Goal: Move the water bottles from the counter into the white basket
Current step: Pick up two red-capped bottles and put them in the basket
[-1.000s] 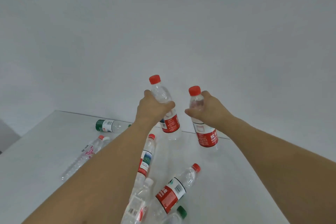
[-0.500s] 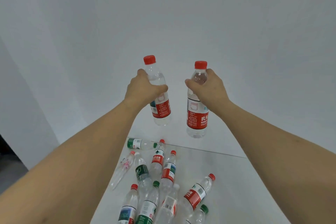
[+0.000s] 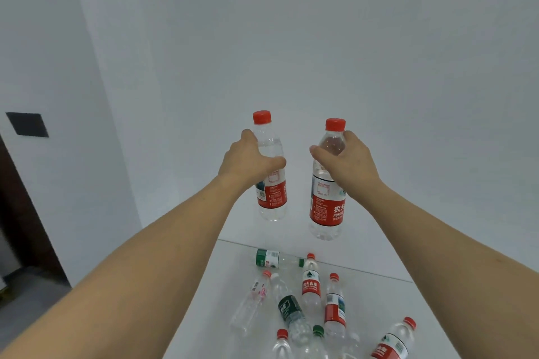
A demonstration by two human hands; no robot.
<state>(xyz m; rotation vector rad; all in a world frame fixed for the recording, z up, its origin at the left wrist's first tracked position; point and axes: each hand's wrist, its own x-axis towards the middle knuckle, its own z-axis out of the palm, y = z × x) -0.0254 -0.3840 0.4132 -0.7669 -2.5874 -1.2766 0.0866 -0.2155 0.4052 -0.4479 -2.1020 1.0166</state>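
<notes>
My left hand (image 3: 248,159) grips a clear water bottle (image 3: 272,195) with a red cap and red label, held upright in the air. My right hand (image 3: 347,162) grips a second red-capped, red-labelled bottle (image 3: 325,213), also upright and lifted. Both hang above the far edge of the white counter (image 3: 379,297). Several more bottles lie on the counter below, among them a green-labelled bottle (image 3: 269,258) on its side and a dark-labelled bottle (image 3: 288,310). The white basket is not in view.
A plain white wall (image 3: 291,38) fills the background. At the left a wall corner stands with a dark square panel (image 3: 27,124) and a dark doorway (image 3: 17,227) beside it. The counter's left edge runs under my left forearm.
Both hands have lifted their bottles off the counter and now hold them in the air. The view has swung left, so more lying bottles and the doorway have come into sight.
</notes>
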